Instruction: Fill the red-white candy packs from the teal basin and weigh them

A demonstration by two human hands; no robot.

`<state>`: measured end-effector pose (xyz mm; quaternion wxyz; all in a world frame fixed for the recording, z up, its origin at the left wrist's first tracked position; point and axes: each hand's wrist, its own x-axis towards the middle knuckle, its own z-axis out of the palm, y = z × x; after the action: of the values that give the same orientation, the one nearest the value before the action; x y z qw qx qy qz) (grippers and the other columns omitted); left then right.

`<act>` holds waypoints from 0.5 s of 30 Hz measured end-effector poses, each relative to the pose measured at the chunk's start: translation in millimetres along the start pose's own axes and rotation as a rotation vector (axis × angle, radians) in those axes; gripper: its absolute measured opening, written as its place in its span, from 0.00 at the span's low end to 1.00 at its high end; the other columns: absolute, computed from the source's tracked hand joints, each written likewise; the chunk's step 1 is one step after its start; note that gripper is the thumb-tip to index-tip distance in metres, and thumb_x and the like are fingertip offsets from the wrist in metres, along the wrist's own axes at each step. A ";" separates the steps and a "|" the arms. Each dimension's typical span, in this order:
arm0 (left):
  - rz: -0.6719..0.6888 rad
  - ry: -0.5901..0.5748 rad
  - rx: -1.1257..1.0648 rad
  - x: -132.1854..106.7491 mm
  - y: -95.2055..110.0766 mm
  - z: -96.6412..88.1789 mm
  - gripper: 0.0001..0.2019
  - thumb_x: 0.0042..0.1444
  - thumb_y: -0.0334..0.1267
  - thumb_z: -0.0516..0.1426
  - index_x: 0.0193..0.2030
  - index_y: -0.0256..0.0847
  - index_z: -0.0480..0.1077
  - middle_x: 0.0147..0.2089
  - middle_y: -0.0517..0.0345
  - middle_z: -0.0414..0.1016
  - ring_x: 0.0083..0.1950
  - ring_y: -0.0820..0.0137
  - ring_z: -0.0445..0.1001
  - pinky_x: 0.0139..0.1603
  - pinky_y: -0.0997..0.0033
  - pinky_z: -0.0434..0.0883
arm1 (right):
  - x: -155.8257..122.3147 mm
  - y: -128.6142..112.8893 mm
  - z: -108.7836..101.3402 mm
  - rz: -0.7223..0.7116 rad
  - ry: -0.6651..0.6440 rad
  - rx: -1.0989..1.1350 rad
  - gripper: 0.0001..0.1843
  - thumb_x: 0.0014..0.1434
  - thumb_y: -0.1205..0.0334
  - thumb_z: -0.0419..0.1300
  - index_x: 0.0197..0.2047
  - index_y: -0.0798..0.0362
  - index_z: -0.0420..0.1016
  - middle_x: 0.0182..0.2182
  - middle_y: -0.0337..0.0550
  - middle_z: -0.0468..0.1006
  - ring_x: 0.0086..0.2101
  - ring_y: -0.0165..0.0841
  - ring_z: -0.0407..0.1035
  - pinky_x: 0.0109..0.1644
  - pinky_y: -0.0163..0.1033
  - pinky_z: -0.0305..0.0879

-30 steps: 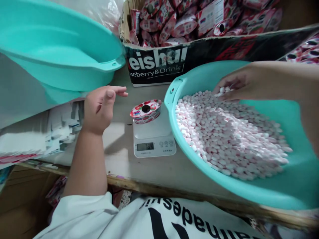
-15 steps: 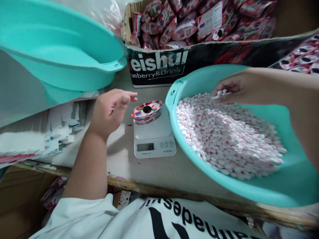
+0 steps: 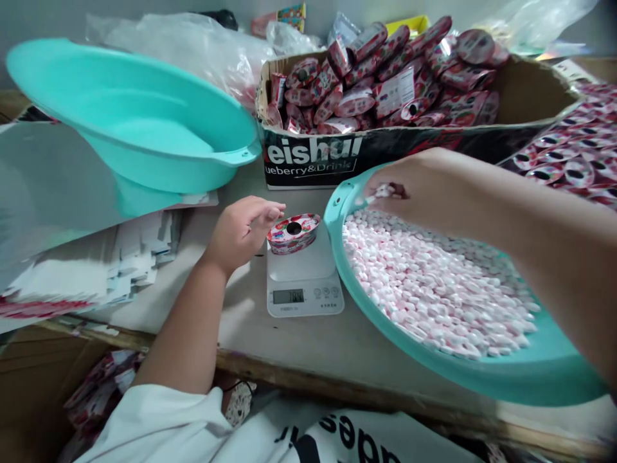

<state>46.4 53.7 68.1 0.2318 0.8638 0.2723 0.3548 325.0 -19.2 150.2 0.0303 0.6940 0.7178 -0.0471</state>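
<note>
Resting on the pale, worn surface [image 3: 294,347], a white digital kitchen scale [image 3: 304,286] carries a small oval red-and-white printed tin [image 3: 294,233]. The tin has a dark round hole in its top and sits toward the back of the weighing plate. The left hand [image 3: 243,231] lies just to the tin's left with its fingers loosely curled and holding nothing. The fingertips reach the tin's near edge and seem to touch it, though the blur leaves that unsure. The right hand [image 3: 414,186] hangs over the far left rim of a wide turquoise plastic basin [image 3: 337,215], its fingers pinched together on a few small pink and white tablets [image 3: 424,289]. A deep heap of these tablets fills the tilted basin just to the right of the scale. Behind the scale stands an open black-printed cardboard box [image 3: 313,157] piled with red printed packets. To the left, a second turquoise plastic basin [image 3: 135,128] sits propped above a loose stack of white paper cards [image 3: 125,254]. The scale's display is lit, but its digits are too blurred to read.
</note>
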 end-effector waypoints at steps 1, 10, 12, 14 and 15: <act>-0.005 -0.002 0.000 0.1 -0.4 0.4 0.23 0.72 0.53 0.50 0.44 0.40 0.80 0.44 0.53 0.82 0.46 0.64 0.79 0.50 0.64 0.74 | 0.2 -4.6 -0.6 -0.005 -0.069 -0.007 0.07 0.60 0.66 0.60 0.39 0.51 0.80 0.30 0.41 0.78 0.28 0.28 0.64 0.34 0.37 0.55; 0.032 -0.019 0.058 1.3 0.8 -3.8 0.19 0.72 0.50 0.50 0.44 0.42 0.78 0.44 0.55 0.82 0.46 0.64 0.78 0.48 0.64 0.73 | 2.4 20.8 24.9 -0.116 -0.276 0.018 0.06 0.58 0.65 0.58 0.32 0.53 0.76 0.27 0.40 0.74 0.25 0.27 0.57 0.32 0.38 0.49; 0.107 -0.028 0.125 2.2 2.1 -4.2 0.19 0.71 0.49 0.50 0.43 0.42 0.78 0.44 0.55 0.81 0.45 0.63 0.78 0.47 0.63 0.72 | -0.6 29.9 22.9 -0.127 -0.216 0.065 0.08 0.58 0.65 0.57 0.33 0.55 0.77 0.26 0.40 0.74 0.25 0.27 0.56 0.32 0.38 0.49; 0.119 -0.003 0.200 2.0 3.2 -3.0 0.20 0.70 0.51 0.50 0.45 0.41 0.78 0.44 0.54 0.81 0.45 0.60 0.78 0.46 0.63 0.71 | -3.8 36.3 19.4 -0.148 -0.194 0.107 0.11 0.58 0.67 0.55 0.36 0.57 0.80 0.29 0.41 0.76 0.27 0.27 0.59 0.33 0.36 0.51; 0.049 0.025 0.247 1.4 3.2 -2.1 0.20 0.69 0.52 0.50 0.49 0.41 0.77 0.45 0.53 0.81 0.46 0.58 0.78 0.44 0.62 0.70 | -4.8 38.9 18.2 -0.161 -0.208 0.124 0.13 0.58 0.68 0.55 0.39 0.58 0.81 0.31 0.42 0.78 0.29 0.27 0.61 0.34 0.35 0.53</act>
<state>46.7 52.6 72.0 0.1115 0.8876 0.2958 0.3350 363.6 -24.7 131.7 0.0575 0.6262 0.7598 -0.1653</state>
